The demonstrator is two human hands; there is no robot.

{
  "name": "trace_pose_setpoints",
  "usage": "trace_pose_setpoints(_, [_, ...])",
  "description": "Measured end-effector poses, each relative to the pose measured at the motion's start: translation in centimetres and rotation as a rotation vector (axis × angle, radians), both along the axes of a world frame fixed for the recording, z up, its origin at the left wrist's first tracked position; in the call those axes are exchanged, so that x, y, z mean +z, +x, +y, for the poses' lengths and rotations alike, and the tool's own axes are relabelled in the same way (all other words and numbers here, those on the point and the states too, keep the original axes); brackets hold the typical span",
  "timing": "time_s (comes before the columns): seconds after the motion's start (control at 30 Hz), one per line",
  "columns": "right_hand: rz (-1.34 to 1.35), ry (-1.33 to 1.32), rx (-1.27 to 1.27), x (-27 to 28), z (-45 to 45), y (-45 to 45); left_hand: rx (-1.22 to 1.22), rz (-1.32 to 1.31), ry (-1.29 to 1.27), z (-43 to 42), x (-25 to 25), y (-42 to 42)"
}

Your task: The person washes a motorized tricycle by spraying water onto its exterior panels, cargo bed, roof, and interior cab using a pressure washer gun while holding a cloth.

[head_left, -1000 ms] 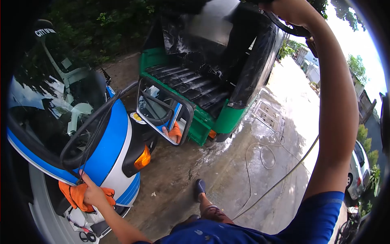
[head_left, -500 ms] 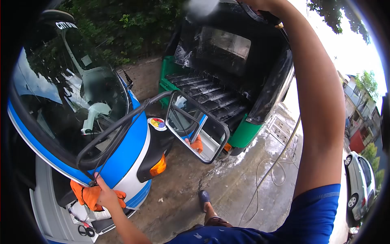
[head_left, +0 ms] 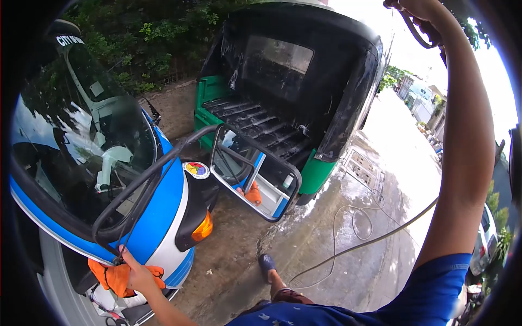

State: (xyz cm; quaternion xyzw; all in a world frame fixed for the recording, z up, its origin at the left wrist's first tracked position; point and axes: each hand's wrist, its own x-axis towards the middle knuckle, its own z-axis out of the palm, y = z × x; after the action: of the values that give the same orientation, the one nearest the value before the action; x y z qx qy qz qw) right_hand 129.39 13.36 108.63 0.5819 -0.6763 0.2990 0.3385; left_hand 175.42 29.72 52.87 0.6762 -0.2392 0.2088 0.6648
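Note:
My left hand [head_left: 139, 277] is closed around an orange cloth [head_left: 113, 277], pressed against the blue and white front of a small vehicle [head_left: 155, 225]. Its thumb rests at the lower end of the black mirror bracket [head_left: 130, 191]. High at the top right, my right hand [head_left: 425, 11] grips a dark spray gun [head_left: 415, 30] with a curved trigger guard; its front end is out of view. A hose [head_left: 375, 237] runs up behind my right forearm. Ahead stands a green and black three-wheeler cab [head_left: 321, 175], its ribbed black seat [head_left: 255, 126] wet and streaked with white suds.
A large side mirror [head_left: 255, 174] juts out between the vehicles. Loops of hose lie on the wet concrete [head_left: 310, 244] beside a drain grate [head_left: 361, 165]. My foot [head_left: 266, 264] stands below the mirror. Bushes grow behind; a parked car [head_left: 484, 239] is at right.
My right hand has swung rightward with the spray gun, and the hose has shifted with it. White mist seen at the top is gone. My left hand keeps hold of the cloth; the view has turned slightly.

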Motion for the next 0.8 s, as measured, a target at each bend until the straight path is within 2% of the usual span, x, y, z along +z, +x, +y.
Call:
trace_pose_setpoints(0.03, [0.005,0.004,0.001,0.0,0.5,0.5,-0.030,0.068,0.044,0.3,0.3,-0.5])
trace_pose_setpoints(0.13, [0.008,0.004,0.035,0.1,1.0,3.2,0.002,0.040,0.053,0.1,-0.6,0.0])
trace_pose_setpoints(0.3, [-0.029,-0.007,0.157,0.0,-1.4,8.1,-0.114,0.216,-0.013,0.2,0.5,-1.4])
trace_pose_setpoints(0.43, [-0.053,-0.068,0.205,-0.7,-3.3,12.0,-0.227,0.625,0.117,1.2,-0.6,-0.4])
trace_pose_setpoints(0.5, [0.023,-0.003,0.346,-0.4,-5.7,12.3,-0.285,0.778,0.188,1.5,-1.4,0.1])
trace_pose_setpoints(0.57, [0.026,0.059,0.467,-0.7,-7.9,13.2,-0.264,0.729,0.097,1.2,-1.5,-0.1])
trace_pose_setpoints(0.67, [-0.034,0.017,0.369,-2.4,-10.1,16.0,-0.248,0.745,0.094,1.5,0.4,-1.3])
trace_pose_setpoints(0.7, [0.055,-0.015,0.452,-3.0,-11.2,16.7,-0.213,0.667,0.069,1.3,0.2,-1.2])
trace_pose_setpoints(0.77, [-0.023,0.036,0.451,-3.9,-12.6,17.7,-0.111,0.407,-0.015,0.4,-1.8,-0.4])
trace_pose_setpoints(0.8, [-0.060,0.061,0.438,-4.5,-12.7,18.6,-0.086,0.386,-0.035,0.2,-1.7,-0.5])
